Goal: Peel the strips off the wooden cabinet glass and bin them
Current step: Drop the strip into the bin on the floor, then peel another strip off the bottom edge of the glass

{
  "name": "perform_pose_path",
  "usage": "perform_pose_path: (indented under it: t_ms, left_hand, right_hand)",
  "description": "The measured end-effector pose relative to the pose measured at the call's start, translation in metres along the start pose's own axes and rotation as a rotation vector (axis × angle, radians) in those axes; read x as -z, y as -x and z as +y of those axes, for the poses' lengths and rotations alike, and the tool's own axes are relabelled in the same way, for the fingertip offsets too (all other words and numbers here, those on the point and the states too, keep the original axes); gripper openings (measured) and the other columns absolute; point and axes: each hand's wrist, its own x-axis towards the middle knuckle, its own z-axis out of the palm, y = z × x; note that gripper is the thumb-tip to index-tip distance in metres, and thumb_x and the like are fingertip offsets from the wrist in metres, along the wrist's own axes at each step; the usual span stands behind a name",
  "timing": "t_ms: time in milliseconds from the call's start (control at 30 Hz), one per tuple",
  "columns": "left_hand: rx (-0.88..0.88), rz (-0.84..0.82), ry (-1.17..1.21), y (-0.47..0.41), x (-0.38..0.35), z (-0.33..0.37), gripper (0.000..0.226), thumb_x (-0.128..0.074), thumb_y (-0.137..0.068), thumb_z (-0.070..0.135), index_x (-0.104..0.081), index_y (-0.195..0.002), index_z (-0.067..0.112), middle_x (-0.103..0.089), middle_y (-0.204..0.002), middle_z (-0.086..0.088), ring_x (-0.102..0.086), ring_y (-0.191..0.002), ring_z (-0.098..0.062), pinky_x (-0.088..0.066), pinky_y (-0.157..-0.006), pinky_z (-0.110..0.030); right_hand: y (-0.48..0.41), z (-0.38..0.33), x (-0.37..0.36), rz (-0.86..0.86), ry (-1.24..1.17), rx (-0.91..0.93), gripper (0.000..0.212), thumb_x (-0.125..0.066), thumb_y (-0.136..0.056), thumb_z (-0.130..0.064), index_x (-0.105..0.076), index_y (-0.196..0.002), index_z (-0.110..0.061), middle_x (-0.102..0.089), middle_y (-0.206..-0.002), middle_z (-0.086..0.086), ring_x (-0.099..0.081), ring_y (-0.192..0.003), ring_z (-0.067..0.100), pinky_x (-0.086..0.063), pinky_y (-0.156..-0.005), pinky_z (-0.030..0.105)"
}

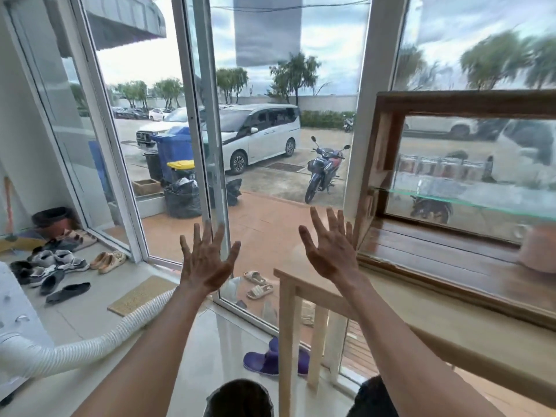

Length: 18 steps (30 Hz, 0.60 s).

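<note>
- Wooden cabinet with a glass front sits on the right, on a pale counter. It has a dark brown frame and a glass shelf inside.
- Strips on the glass are too blurry to pick out.
- Right hand is held up just left of the cabinet, near its corner. Its fingers are spread wide apart and hold nothing. I cannot tell if they touch the wood.
- Left hand is up too, in front of the white door frame. Its fingers are spread apart and hold nothing.
- Purple slippers lie on the floor below the hands, beside the counter leg.
- Many shoes sit on the left by a mat.
- White hose runs under the left arm.
- Outside are a white van, a motorbike and a blue bin.
</note>
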Motion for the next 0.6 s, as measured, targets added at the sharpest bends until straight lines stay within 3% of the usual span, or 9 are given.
perform_pose_path:
  t_ms: [67,167,300,400,600]
  left_hand:
    - [-0.068,0.007,0.016,-0.002,-0.004,0.027,0.096,-0.003,-0.082,0.08,-0.013,-0.162,0.028,-0.003,-0.17,-0.008,0.002,-0.158,-0.03,0.006,-0.125,-0.057]
    - [-0.175,-0.008,0.039,-0.001,-0.012,0.067,0.087,-0.009,-0.089,0.075,-0.012,-0.162,0.027,-0.004,-0.17,-0.008,-0.003,-0.158,-0.029,-0.001,-0.127,-0.051]
    - [-0.272,-0.049,0.085,0.007,-0.03,0.125,0.065,-0.027,-0.104,0.057,-0.017,-0.161,0.028,-0.015,-0.169,-0.011,-0.027,-0.153,-0.032,-0.023,-0.124,-0.046]
    - [-0.372,-0.069,0.087,0.011,-0.048,0.162,0.065,-0.024,-0.104,0.055,-0.025,-0.16,0.022,-0.028,-0.165,-0.013,-0.042,-0.144,-0.033,-0.034,-0.118,-0.044]
    - [-0.536,-0.164,0.108,0.012,-0.086,0.211,0.056,-0.041,-0.106,0.037,-0.031,-0.158,0.016,-0.033,-0.164,-0.004,-0.045,-0.142,-0.026,-0.043,-0.111,-0.042]
  right_hand:
    - [0.01,0.018,0.015,0.02,0.02,-0.027,0.068,-0.019,-0.101,-0.063,-0.011,-0.16,-0.032,-0.004,-0.168,0.01,0.007,-0.156,0.027,0.009,-0.125,0.046]
    - [0.024,0.047,0.028,0.07,0.055,-0.051,0.068,-0.019,-0.101,-0.062,-0.015,-0.16,-0.029,-0.006,-0.168,0.011,0.002,-0.156,0.027,0.001,-0.127,0.048]
    - [0.041,0.09,0.043,0.065,0.037,-0.135,0.062,-0.025,-0.103,-0.054,-0.02,-0.158,-0.026,-0.013,-0.167,0.009,-0.003,-0.156,0.027,-0.006,-0.128,0.045]
    - [0.053,0.119,0.048,0.074,0.073,-0.199,0.06,-0.03,-0.104,-0.05,-0.026,-0.157,-0.022,-0.024,-0.164,0.011,-0.018,-0.152,0.029,-0.017,-0.126,0.043]
    - [0.059,0.149,0.038,0.089,0.14,-0.172,0.05,-0.045,-0.103,-0.039,-0.046,-0.147,-0.016,-0.048,-0.149,0.003,-0.048,-0.133,0.025,-0.042,-0.111,0.039]
